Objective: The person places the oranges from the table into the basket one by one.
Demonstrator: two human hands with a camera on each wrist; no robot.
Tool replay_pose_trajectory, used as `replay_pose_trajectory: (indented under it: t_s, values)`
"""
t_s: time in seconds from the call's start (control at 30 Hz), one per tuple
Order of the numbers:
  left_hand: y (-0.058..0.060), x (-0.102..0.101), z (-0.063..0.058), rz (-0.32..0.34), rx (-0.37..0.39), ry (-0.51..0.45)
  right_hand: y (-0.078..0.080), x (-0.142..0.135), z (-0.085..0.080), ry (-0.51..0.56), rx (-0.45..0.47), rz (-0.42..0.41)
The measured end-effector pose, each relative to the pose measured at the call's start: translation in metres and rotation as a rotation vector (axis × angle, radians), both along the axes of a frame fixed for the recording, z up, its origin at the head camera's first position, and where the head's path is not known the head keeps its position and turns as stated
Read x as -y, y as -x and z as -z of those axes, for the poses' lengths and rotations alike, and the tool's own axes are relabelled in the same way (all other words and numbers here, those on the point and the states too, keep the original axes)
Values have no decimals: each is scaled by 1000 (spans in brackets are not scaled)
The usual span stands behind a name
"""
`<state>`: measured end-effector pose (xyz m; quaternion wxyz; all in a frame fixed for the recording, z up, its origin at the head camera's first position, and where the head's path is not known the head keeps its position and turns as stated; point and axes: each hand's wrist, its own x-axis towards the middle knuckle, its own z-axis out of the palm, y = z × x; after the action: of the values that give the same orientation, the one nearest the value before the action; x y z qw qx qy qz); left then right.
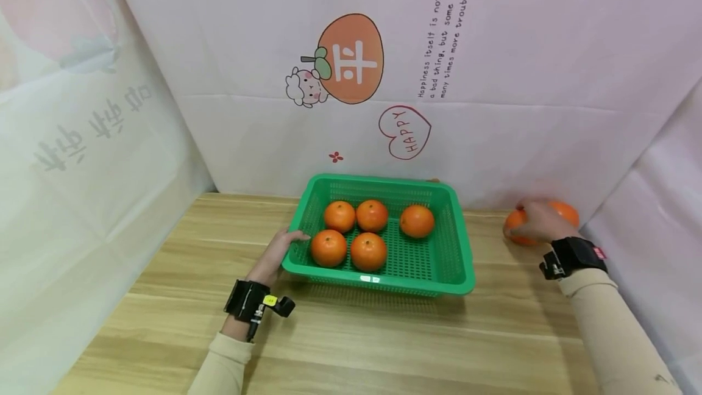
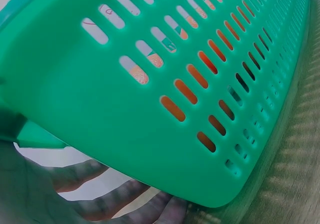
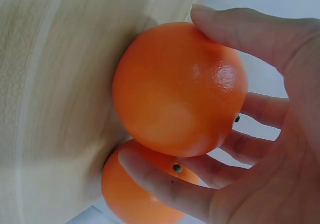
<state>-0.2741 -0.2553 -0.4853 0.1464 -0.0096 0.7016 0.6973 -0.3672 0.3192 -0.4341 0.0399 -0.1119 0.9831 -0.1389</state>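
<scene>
A green plastic basket (image 1: 422,288) with slotted sides stands on the table and has several oranges (image 1: 368,252) in it. My left hand (image 1: 274,255) holds its left end, thumb over the rim; in the left wrist view the fingers (image 2: 115,199) lie along the outside wall. Off to the right, my right hand (image 1: 540,222) grips an orange (image 3: 175,89) between thumb and curled fingers, low by the tabletop. Another orange (image 3: 140,194) sits right beside it, and one fingertip lies over that second fruit.
Under everything is a wood-grain table (image 1: 351,346). A white printed cloth (image 1: 247,145) rises behind the basket and along both sides. Just behind the basket's back rim, a small orange-brown patch (image 1: 433,180) shows, too little to identify.
</scene>
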Motion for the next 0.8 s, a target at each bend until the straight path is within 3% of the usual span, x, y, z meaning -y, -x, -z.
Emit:
replay_pose_trajectory:
  t_s: [0.17,0.4,0.8]
  values:
    - [0,0,0,1,1,-4,0,5,6,12,14,0]
    - [0,0,-1,-11,9,2,2,12,30,48,57,13]
    - [-1,-1,-2,3,18,-21,-13,33,40,51,-43,51]
